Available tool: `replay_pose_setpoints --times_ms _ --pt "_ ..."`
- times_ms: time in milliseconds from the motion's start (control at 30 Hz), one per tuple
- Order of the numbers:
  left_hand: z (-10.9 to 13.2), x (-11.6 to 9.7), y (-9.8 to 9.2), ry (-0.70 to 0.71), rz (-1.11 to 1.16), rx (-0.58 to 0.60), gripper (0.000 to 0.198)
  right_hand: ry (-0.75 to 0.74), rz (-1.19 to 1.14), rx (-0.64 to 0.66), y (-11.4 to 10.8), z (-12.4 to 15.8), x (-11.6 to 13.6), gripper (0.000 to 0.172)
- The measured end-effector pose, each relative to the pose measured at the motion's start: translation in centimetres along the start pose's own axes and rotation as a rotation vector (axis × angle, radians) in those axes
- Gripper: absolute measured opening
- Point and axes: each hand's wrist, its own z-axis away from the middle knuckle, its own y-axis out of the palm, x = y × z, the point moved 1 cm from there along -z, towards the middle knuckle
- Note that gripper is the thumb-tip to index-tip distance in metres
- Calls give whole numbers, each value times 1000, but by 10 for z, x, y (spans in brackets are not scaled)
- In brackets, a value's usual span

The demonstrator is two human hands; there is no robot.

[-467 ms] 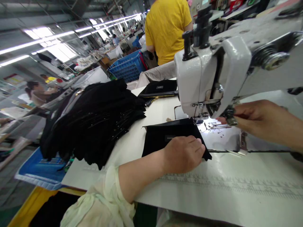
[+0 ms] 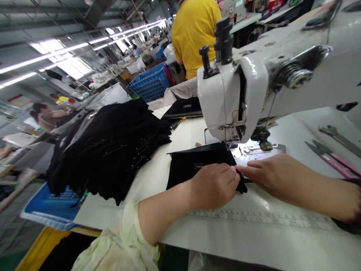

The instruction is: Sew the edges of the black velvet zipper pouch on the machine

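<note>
Right hand (image 2: 270, 178) down from beside the sewing machine (image 2: 225, 101) to the black fabric pouch (image 2: 197, 169), next to the left hand (image 2: 214, 186), both together and clamped on its corner at 3 o'clock. Pouch flat on the white surface (image 2: 282, 241), presser foot (image 2: 229, 145) touching its 1 o'clock edge, stack of black pouches (image 2: 109, 150) at 9 o'clock.

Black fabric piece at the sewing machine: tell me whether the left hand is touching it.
Touching: the head view shows the left hand lying directly on top of the black fabric piece.

The right hand (image 2: 273, 180) could likely slide along the table (image 2: 282, 241) front; sewing machine head (image 2: 234, 94) blocks above.
</note>
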Motion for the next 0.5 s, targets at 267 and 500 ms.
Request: replay_pose_setpoints --times_ms 267,500 --pt "-2 4 3 -9 -24 44 32 9 -11 18 0 4 2 22" --pt "-1 10 5 -19 -27 32 31 1 -11 3 3 2 1 25"
